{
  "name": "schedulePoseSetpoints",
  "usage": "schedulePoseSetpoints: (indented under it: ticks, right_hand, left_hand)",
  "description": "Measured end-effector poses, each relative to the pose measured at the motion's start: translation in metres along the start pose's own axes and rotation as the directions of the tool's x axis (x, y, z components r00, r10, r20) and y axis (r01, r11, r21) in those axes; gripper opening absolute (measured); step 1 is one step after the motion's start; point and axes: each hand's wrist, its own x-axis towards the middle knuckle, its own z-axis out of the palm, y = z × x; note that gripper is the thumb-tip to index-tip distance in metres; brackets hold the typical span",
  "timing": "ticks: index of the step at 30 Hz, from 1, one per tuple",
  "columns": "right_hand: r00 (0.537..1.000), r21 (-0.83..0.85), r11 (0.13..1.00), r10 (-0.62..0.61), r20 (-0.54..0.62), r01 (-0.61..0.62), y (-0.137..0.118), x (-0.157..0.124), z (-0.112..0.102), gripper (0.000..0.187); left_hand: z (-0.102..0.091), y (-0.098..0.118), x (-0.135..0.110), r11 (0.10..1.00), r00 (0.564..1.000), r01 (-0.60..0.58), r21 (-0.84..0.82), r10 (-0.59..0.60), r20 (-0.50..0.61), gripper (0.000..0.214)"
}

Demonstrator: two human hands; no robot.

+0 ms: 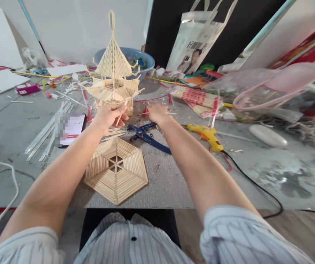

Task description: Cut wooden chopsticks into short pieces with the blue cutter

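Observation:
A tall pagoda model made of thin wooden sticks (113,79) stands on the grey mat (163,183). My left hand (108,118) is at its base, fingers curled round a thin wooden stick. My right hand (157,113) is closed just right of the model, pinching a small stick piece near a red scrap. A flat hexagonal stick panel (116,170) lies close to me, below my left hand. Blue-handled cutters (146,136) lie between my forearms.
A yellow glue gun (207,136) with a black cable lies at right. A phone (69,129) and loose white sticks (46,135) lie at left. Packs of sticks (198,99), a blue basin (135,58), a white bag (198,36) and clutter fill the back.

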Motion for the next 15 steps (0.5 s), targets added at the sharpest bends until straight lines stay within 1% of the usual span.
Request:
schedulePoseSetpoints:
  ticks: [3, 6, 8, 11, 13, 14, 15]
  right_hand:
    - [1.0, -0.003, 1.0, 0.005, -0.017, -0.005, -0.001, -0.003, 0.004, 0.041]
    - [0.999, 0.024, 0.999, 0.027, -0.028, -0.026, 0.002, -0.01, -0.001, 0.036]
    - [0.999, 0.062, 0.998, 0.031, -0.042, -0.029, 0.009, -0.016, -0.011, 0.032]
    - [0.996, 0.111, 0.994, 0.014, -0.093, -0.003, 0.024, -0.029, -0.033, 0.03]
    - [0.973, 0.233, 0.967, -0.049, -0.226, 0.103, 0.029, -0.04, -0.049, 0.025]
    - [0.953, 0.277, 0.946, -0.084, -0.29, 0.168, 0.029, -0.046, -0.056, 0.021]
    - [0.924, 0.308, 0.922, -0.111, -0.367, 0.233, 0.027, -0.052, -0.063, 0.018]
  left_hand:
    - [-0.001, 0.0, -0.001, 0.996, 0.997, 0.052, -0.076, -0.048, 0.056, 0.022]
    - [0.001, 0.003, -0.004, 0.992, 0.992, 0.122, -0.03, -0.121, 0.036, 0.02]
    - [0.003, 0.004, -0.004, 0.988, 0.988, 0.154, 0.007, -0.154, 0.012, 0.02]
    - [0.003, 0.003, -0.003, 0.986, 0.986, 0.164, 0.024, -0.164, 0.013, 0.019]
    - [0.002, 0.002, -0.002, 0.987, 0.986, 0.163, 0.014, -0.163, 0.035, 0.019]
    - [0.002, 0.002, -0.002, 0.986, 0.985, 0.165, 0.001, -0.164, 0.049, 0.02]
    - [0.002, 0.002, -0.003, 0.985, 0.984, 0.169, -0.015, -0.168, 0.064, 0.02]
